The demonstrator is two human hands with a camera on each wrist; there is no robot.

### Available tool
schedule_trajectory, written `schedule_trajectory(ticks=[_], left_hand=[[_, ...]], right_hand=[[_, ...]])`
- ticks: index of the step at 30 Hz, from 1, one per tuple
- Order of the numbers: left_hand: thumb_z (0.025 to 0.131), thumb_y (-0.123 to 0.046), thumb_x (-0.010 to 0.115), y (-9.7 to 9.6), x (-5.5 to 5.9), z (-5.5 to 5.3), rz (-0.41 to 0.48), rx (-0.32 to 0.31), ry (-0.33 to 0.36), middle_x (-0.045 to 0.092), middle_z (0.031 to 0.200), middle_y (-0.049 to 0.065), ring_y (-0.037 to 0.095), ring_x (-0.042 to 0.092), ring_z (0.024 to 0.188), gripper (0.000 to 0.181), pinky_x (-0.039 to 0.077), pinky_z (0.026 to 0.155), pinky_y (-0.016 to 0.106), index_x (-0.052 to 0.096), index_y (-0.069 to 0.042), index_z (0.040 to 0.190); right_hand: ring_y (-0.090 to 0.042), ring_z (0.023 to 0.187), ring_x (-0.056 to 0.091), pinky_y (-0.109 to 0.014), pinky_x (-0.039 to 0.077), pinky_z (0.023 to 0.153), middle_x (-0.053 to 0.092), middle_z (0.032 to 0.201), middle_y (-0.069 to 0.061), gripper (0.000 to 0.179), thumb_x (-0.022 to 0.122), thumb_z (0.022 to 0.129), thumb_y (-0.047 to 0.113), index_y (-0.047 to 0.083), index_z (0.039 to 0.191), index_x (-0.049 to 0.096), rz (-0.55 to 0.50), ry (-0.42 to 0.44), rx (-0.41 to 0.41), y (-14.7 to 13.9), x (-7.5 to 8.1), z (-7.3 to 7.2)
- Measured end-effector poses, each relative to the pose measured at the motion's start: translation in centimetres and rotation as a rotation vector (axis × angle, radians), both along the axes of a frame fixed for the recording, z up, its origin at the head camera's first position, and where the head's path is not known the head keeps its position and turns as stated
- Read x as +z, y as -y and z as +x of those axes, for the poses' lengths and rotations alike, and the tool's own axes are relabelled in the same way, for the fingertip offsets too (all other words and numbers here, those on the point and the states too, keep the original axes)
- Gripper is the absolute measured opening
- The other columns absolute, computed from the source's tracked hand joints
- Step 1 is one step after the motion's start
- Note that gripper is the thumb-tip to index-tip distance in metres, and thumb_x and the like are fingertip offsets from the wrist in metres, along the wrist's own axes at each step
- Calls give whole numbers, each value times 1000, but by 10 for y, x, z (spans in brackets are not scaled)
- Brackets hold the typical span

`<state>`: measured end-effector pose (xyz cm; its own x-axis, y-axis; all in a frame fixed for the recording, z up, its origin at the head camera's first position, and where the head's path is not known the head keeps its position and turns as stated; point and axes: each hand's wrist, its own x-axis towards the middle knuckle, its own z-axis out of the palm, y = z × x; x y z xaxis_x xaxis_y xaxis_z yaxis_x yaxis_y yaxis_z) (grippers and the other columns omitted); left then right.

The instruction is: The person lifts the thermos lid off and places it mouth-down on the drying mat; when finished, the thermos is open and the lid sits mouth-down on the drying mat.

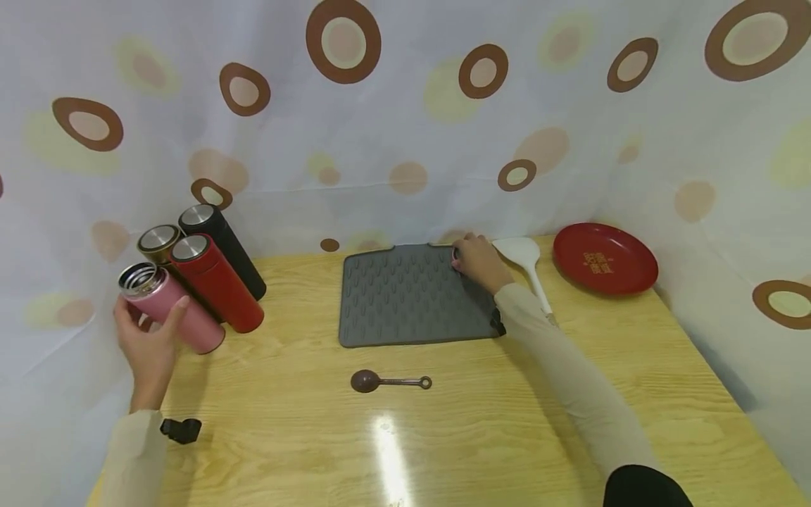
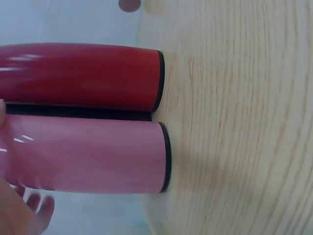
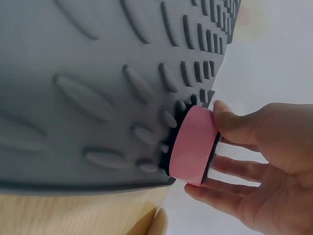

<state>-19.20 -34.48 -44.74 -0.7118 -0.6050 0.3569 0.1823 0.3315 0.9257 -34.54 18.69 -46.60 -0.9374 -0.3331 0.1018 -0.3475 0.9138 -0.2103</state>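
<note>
On the left, my left hand [image 1: 148,345] grips the upper part of a pink thermos bottle [image 1: 184,320], whose mouth is uncovered and shows a steel rim. The bottle's base meets the table. Beside it, a red thermos bottle [image 1: 218,285] stands close. Over the far right corner of a grey ridged mat [image 1: 405,296], my right hand [image 1: 478,262] holds a pink bottle lid [image 3: 193,146] between thumb and fingers. In the right wrist view the lid's dark edge is against the mat's ridges.
A black thermos bottle [image 1: 228,250] and a gold-brown one [image 1: 160,239] stand behind the red one. A brown spoon [image 1: 366,381] lies in front of the mat. Right of it are a white ladle-like utensil [image 1: 521,251] and a red plate [image 1: 573,271]. Patterned cloth [image 1: 405,127] hangs behind the table.
</note>
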Motion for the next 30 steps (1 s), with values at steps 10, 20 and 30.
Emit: schedule_trajectory(ticks=[10, 20, 30], left_hand=[[88, -16, 74, -55, 40, 10, -327, 197, -561, 59, 128, 9, 28, 50, 128, 41, 35, 115, 38, 62, 9, 118], [92, -17, 74, -66, 15, -9, -565, 44, -320, 47, 143, 33, 37, 41, 141, 55, 38, 118, 46, 54, 4, 139], [96, -29, 76, -71, 13, -25, -497, 104, -240, 42, 155, 19, 22, 37, 147, 67, 41, 118, 39, 46, -8, 152]], right_hand=[[-47, 109, 63, -54, 54, 95, 64, 126, -29, 38, 70, 102, 19, -4, 131, 67, 83, -80, 11, 0, -12, 4], [-45, 103, 64, -53, 55, 91, 65, 121, -27, 31, 71, 101, 20, -4, 122, 69, 92, -158, 25, -1, -15, 5], [-42, 99, 64, -51, 57, 86, 63, 119, -22, 27, 69, 103, 20, 0, 122, 70, 106, -130, -2, -1, -17, 3]])
